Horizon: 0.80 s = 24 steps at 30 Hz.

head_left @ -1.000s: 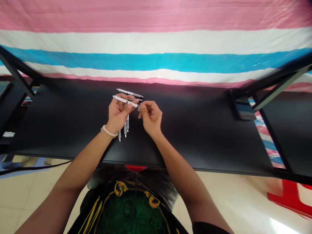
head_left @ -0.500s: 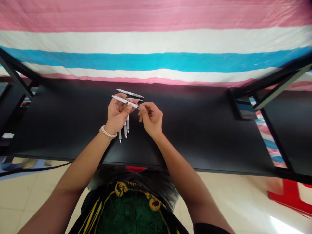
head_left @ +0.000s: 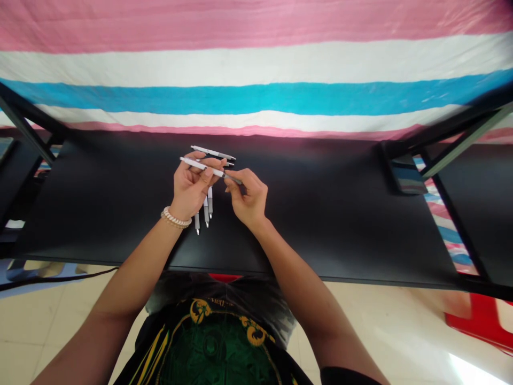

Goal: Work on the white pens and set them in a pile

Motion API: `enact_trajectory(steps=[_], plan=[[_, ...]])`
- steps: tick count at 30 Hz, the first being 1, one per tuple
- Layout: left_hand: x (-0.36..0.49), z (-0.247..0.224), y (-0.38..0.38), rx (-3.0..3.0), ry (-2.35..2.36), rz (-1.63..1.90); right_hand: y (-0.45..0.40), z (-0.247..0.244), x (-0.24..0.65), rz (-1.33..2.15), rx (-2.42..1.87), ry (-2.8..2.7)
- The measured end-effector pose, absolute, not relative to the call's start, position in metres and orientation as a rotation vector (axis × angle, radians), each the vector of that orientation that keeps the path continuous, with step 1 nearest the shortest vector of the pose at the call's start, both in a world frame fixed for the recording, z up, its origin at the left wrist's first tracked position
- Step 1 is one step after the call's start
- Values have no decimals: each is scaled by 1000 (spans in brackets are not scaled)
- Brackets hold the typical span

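Note:
A white pen point(head_left: 194, 163) with a grey front end lies slantwise across the fingers of my left hand point(head_left: 187, 188). The left thumb presses on its barrel. My right hand point(head_left: 249, 197) pinches the pen's grey end between thumb and forefinger, to the right of the left hand. Whether that grey part is joined to the barrel or loose I cannot tell. Just beyond the left hand rests a white pen point(head_left: 212, 153), with another one partly covered by the fingers. Below the left hand several white and grey pens point(head_left: 206, 211) lie with their tips toward me, their upper parts hidden.
The black table point(head_left: 328, 214) carries all the pens. A striped pink, white and blue sheet point(head_left: 256, 99) hangs behind it. Black metal frames stand at both sides, the right frame point(head_left: 441, 139) near a dark flat piece. A red stool point(head_left: 476, 321) is on the floor at right.
Both hands and the held pen have shifted slightly left. More of the grey end now shows at the right fingers, and the right forefinger is straighter. The pens on the table stay put.

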<state>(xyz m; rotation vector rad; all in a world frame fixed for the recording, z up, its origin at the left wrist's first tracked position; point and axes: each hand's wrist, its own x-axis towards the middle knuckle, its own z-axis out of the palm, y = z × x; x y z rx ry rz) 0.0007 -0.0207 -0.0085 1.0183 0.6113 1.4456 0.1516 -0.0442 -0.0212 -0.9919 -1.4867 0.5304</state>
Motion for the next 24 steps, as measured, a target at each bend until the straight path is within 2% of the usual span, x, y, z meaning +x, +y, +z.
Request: enact_trajectory(steps=[4,11,24], plan=[[0,-9,-21,1011,593,1426,-45,-26,150,745,-1038,-1431],[-1,-11,-19,1002,592,1434,-44,-27,150,905,-980,-1409],[4,-10,-21,1017,599,1428,-41,-24,150,923,-1043,-1393]])
